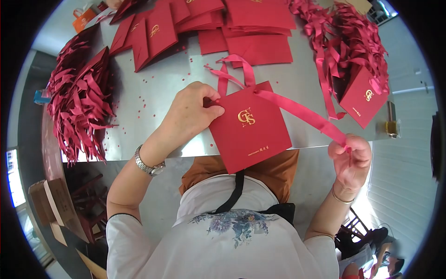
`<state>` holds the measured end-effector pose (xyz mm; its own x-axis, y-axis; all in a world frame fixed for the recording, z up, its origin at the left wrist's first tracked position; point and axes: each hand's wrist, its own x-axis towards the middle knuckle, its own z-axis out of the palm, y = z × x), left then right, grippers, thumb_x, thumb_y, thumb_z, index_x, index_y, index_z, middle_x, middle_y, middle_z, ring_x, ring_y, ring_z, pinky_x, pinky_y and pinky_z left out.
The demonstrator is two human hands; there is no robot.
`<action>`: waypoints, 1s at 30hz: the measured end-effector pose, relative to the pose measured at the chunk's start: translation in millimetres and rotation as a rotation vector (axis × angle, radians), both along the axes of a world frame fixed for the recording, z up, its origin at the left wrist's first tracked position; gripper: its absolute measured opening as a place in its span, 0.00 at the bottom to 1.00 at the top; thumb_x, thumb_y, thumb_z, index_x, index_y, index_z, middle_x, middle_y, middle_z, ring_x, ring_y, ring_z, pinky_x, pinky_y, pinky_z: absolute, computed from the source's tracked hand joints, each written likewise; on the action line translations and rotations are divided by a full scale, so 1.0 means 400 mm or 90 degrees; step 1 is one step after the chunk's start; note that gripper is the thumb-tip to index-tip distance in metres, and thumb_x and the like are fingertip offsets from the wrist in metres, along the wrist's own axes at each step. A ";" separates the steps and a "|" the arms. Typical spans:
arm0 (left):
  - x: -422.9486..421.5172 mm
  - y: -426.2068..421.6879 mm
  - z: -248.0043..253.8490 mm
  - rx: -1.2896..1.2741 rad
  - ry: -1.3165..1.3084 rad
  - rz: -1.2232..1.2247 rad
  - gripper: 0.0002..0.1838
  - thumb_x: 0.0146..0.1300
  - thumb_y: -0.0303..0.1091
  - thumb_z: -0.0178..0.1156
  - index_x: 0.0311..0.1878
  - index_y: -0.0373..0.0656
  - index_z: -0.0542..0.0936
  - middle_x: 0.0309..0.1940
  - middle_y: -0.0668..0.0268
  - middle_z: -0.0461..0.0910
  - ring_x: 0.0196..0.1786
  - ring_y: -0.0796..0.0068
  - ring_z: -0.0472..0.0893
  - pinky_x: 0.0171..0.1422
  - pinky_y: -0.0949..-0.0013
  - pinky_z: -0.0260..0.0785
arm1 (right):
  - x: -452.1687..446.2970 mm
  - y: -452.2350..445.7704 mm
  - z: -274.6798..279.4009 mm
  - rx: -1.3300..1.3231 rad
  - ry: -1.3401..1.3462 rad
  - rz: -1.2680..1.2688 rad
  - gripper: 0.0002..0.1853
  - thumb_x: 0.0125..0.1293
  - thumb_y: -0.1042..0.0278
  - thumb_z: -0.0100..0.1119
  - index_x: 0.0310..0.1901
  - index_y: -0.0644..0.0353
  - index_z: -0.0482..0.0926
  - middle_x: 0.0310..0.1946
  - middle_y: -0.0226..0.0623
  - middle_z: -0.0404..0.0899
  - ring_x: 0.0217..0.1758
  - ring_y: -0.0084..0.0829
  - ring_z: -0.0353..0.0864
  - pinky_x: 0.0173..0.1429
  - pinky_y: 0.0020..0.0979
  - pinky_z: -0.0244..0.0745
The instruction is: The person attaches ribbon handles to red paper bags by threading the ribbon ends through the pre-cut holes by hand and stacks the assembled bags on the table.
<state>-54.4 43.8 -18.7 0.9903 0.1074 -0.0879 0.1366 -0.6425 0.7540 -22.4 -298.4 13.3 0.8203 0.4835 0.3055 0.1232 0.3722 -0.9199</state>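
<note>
A red paper gift bag (260, 132) with a gold logo hangs tilted over the table's front edge. My left hand (193, 109) pinches its upper left corner between thumb and fingers. From a hole at the bag's top, a pink-red ribbon (302, 111) stretches to the right. My right hand (351, 160) is closed on the far end of that ribbon, out past the table edge. More of the ribbon loops above the bag's top edge.
Flat red bags (260, 49) lie piled at the back of the metal table (162, 86). Bags with ribbons (79, 100) are heaped at the left. Loose ribbons (330, 42) and another red bag (364, 97) sit at the right. Small red paper dots are scattered about.
</note>
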 end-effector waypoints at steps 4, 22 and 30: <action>-0.009 0.011 0.003 -0.078 0.003 -0.018 0.12 0.55 0.23 0.65 0.43 0.34 0.81 0.41 0.58 0.79 0.39 0.66 0.80 0.46 0.66 0.73 | 0.000 0.108 0.016 -0.188 -0.192 -0.206 0.17 0.62 0.60 0.69 0.42 0.68 0.84 0.38 0.41 0.77 0.38 0.29 0.76 0.43 0.27 0.71; -0.005 0.025 0.005 -0.096 0.054 -0.099 0.09 0.52 0.22 0.65 0.37 0.32 0.79 0.36 0.59 0.79 0.36 0.72 0.79 0.41 0.68 0.73 | -0.029 0.396 -0.145 -0.462 -0.212 -0.202 0.08 0.57 0.71 0.70 0.36 0.61 0.80 0.28 0.38 0.82 0.29 0.39 0.83 0.32 0.34 0.77; -0.002 0.035 0.024 -0.091 0.112 -0.160 0.06 0.52 0.22 0.64 0.34 0.31 0.79 0.32 0.58 0.79 0.33 0.68 0.80 0.41 0.67 0.73 | -0.011 0.400 -0.153 -0.495 -0.499 -0.144 0.06 0.57 0.72 0.66 0.27 0.58 0.77 0.20 0.35 0.75 0.23 0.36 0.78 0.26 0.35 0.72</action>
<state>-55.3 57.8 -9.2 0.9528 -0.1639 -0.2556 0.1226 -0.5625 0.8176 -26.6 -138.4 -48.0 0.6274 0.6317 0.4552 0.7606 -0.3720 -0.5321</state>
